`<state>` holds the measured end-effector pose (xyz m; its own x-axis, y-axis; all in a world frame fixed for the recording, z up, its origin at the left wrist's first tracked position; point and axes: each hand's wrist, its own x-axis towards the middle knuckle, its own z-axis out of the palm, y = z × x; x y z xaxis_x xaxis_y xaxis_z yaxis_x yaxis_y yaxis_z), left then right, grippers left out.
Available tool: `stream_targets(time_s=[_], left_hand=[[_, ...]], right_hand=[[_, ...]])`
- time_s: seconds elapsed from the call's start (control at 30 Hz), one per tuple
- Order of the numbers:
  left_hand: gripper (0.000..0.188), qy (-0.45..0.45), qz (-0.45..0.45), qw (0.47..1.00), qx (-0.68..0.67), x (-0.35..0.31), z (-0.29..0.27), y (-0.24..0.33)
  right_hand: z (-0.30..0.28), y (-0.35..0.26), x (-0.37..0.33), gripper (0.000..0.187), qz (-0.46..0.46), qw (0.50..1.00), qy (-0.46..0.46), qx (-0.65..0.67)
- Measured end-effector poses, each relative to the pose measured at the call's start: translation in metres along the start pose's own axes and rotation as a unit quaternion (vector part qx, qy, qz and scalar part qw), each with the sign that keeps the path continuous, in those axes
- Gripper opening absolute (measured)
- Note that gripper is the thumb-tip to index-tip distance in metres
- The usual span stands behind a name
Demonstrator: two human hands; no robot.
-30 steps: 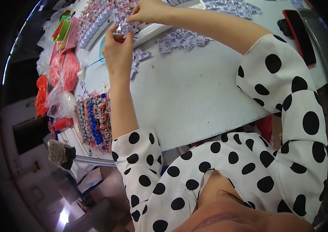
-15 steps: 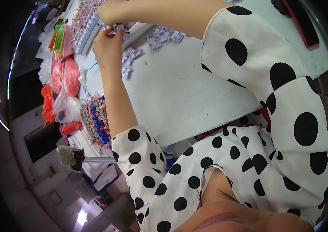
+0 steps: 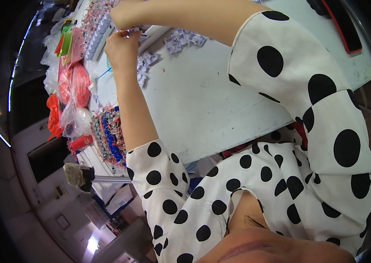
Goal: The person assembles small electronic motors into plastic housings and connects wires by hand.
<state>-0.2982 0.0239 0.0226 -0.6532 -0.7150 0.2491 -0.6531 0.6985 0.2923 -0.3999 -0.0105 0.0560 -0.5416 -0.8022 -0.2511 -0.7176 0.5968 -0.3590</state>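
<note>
At the upper left of the table my left hand [image 3: 122,47] is closed in a pinch. Between its fingertips is a small white plastic part [image 3: 134,30], only partly visible. Close beyond it my right hand [image 3: 125,15] is bent over near the same part, and its fingers are hidden from me. Several loose white plastic parts [image 3: 147,60] lie just right of my left wrist. More white plastic parts [image 3: 183,40] are clustered farther right. A long pale strip [image 3: 157,37] runs beside my hands, and a row of grey-white parts [image 3: 100,36] lines up to their left.
Left of my arm sit pink plastic bags [image 3: 80,84], a green and pink basket [image 3: 65,44] and bundles of red, grey and blue wired pieces [image 3: 112,133]. A black and red object [image 3: 342,27] lies at the far right of the white tabletop [image 3: 203,101].
My left fingers have closed farther over the small white part, so less of it shows. Both hands stay in nearly the same place; my right sleeve has shifted slightly right and down.
</note>
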Motion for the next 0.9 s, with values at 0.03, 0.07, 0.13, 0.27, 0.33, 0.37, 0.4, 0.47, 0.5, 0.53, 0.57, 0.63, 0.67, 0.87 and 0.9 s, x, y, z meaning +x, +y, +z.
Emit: stream_targets(time_s=[0.03, 0.07, 0.13, 0.27, 0.33, 0.37, 0.4, 0.47, 0.5, 0.53, 0.57, 0.63, 0.67, 0.87, 0.9], left_hand=[[0.032, -0.017, -0.012, 1.000, -0.011, 0.000, 0.005, 0.008], [0.032, -0.021, -0.037, 0.999, -0.011, -0.004, -0.005, -0.005], [0.032, -0.008, -0.045, 0.999, 0.013, -0.006, -0.015, -0.021], [0.025, 0.053, 0.001, 0.998, 0.029, 0.002, 0.022, -0.004], [0.025, 0.043, -0.027, 0.998, 0.031, -0.003, 0.015, -0.023], [0.025, 0.034, -0.038, 0.998, 0.026, -0.003, 0.011, -0.022], [0.025, 0.037, -0.039, 0.998, 0.026, -0.003, 0.008, -0.019], [0.029, 0.012, -0.018, 0.998, 0.067, 0.002, 0.010, -0.016], [0.029, 0.017, -0.020, 0.998, 0.065, 0.002, 0.010, -0.015], [0.032, 0.017, -0.010, 0.995, 0.093, 0.002, 0.010, -0.015], [0.035, 0.014, 0.007, 0.993, 0.119, 0.005, 0.016, -0.012], [0.037, 0.008, 0.013, 0.995, 0.100, 0.011, 0.028, -0.013], [0.040, 0.004, -0.009, 0.994, 0.106, 0.006, 0.011, -0.040], [0.038, 0.115, -0.036, 0.954, -0.275, -0.070, -0.072, 0.010], [0.033, 0.144, -0.008, 0.942, -0.304, -0.098, -0.090, 0.006]], right_hand=[[-0.006, -0.010, 0.001, 0.020, 0.180, 0.970, -0.056, -0.153], [0.005, -0.013, 0.001, 0.020, 0.165, 0.973, -0.052, -0.154], [0.037, 0.013, 0.008, 0.024, -0.236, 0.955, 0.155, 0.093], [0.038, 0.040, 0.035, 0.027, -0.179, 0.963, 0.112, 0.165], [0.039, 0.029, 0.013, 0.027, -0.233, 0.958, 0.125, 0.111], [0.036, 0.032, 0.008, 0.027, -0.236, 0.957, 0.126, 0.111], [0.033, 0.036, 0.003, 0.029, -0.227, 0.959, 0.137, 0.099], [0.023, 0.044, -0.010, 0.030, -0.223, 0.960, 0.149, 0.082], [0.016, 0.049, -0.017, 0.030, -0.216, 0.960, 0.151, 0.097], [0.008, 0.055, -0.026, 0.030, -0.209, 0.959, 0.154, 0.110], [0.005, 0.068, -0.027, 0.030, -0.205, 0.960, 0.161, 0.104], [-0.001, 0.096, -0.031, 0.026, -0.250, 0.948, 0.191, 0.051], [-0.007, 0.075, -0.064, 0.026, -0.272, 0.942, 0.190, 0.056], [-0.042, 0.207, -0.220, 0.032, -0.226, 0.969, 0.069, 0.072], [-0.040, 0.221, -0.238, 0.029, -0.216, 0.971, 0.072, 0.068]])
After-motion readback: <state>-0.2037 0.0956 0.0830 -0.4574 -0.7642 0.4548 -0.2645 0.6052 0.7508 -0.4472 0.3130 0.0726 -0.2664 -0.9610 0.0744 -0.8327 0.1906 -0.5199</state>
